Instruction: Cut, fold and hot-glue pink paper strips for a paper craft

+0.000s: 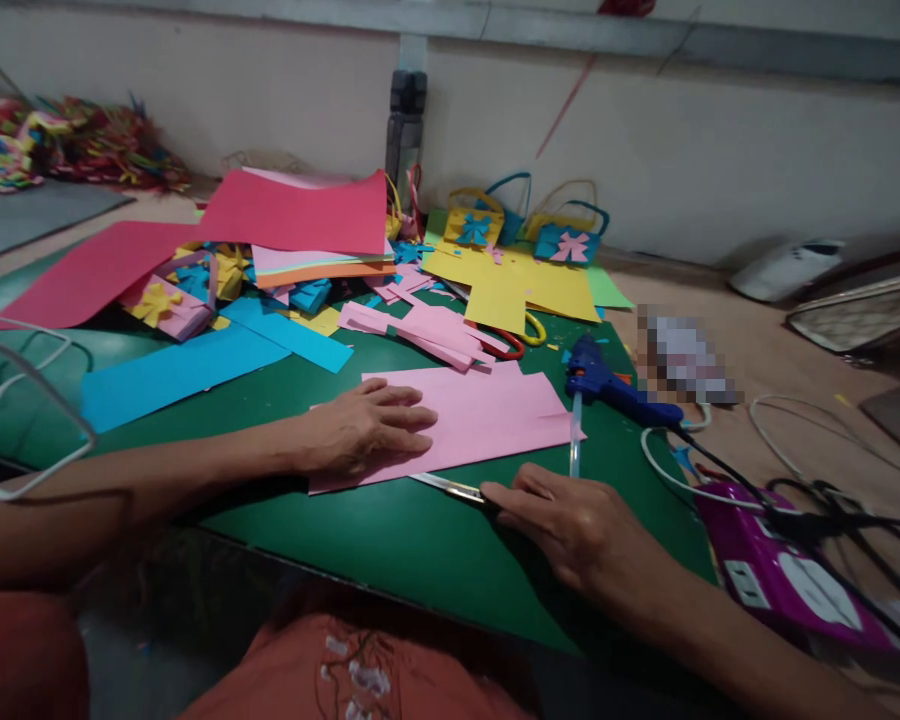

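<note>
A folded pink paper sheet (pixel 487 420) lies on the green table board (pixel 420 560) in front of me. My left hand (pixel 367 425) rests flat on its left part, fingers stretched out. Just below the sheet's lower edge, my right hand (pixel 577 520) grips a utility knife (pixel 461 489). The knife's thin blade points left, its tip at or under the paper's edge; which of the two I cannot tell. A blue hot glue gun (pixel 615 390) with a clear glue stick lies right of the sheet. Behind the sheet are cut pink paper strips (pixel 435 335).
Blue paper strips (pixel 187 370) and red sheets (pixel 292 210) lie at the left. Scissors (pixel 532 330) sit partly under yellow paper (pixel 502 285). Small paper bags (pixel 570 240) stand at the back. A purple power strip (pixel 780 580) with cables is at the right; a white wire (pixel 37 400) arches at the left.
</note>
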`<state>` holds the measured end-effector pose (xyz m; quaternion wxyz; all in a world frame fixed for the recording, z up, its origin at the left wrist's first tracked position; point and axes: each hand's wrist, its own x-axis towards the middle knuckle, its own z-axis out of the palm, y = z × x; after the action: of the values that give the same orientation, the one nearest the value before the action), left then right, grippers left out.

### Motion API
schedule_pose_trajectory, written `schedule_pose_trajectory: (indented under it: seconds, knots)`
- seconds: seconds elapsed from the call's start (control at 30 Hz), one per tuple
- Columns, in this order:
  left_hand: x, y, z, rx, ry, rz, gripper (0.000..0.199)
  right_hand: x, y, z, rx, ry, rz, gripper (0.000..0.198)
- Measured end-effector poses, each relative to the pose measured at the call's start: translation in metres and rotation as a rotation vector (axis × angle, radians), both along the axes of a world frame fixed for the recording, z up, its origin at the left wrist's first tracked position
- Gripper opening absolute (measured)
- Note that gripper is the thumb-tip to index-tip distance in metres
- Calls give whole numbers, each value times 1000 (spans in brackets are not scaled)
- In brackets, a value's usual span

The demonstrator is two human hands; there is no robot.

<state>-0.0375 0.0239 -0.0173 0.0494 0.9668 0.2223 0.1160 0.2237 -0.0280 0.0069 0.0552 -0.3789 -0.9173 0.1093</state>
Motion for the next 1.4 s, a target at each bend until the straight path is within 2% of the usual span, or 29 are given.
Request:
schedule_pose_trajectory:
  seconds: [0.2, 0.47, 0.77, 0.93, 1.13, 1.3, 1.4]
  knots:
    - [-1, 3, -5, 37, -25, -13, 26, -19, 5, -2, -21, 19, 54, 20]
    - [-4, 9, -14, 42, -43, -26, 24, -31, 2, -1, -88, -6, 48, 19]
    - [-3, 7, -12, 65, -45, -47, 26, -53, -1, -4, -132, 13, 80, 20]
    - [-2, 7, -13, 63, -47, -35, 26, -65, -2, -3, -102, -9, 105, 15]
    - [-3, 7, -12, 38, -31, -37, 26, -69, -6, -3, -124, 2, 93, 16]
    - [-3, 8, -11, 10, -3, -30, 26, -78, -10, -3, -126, 9, 166, 14]
    - [-5, 7, -9, -14, -15, -44, 27, -66, -18, -2, -122, 29, 166, 15]
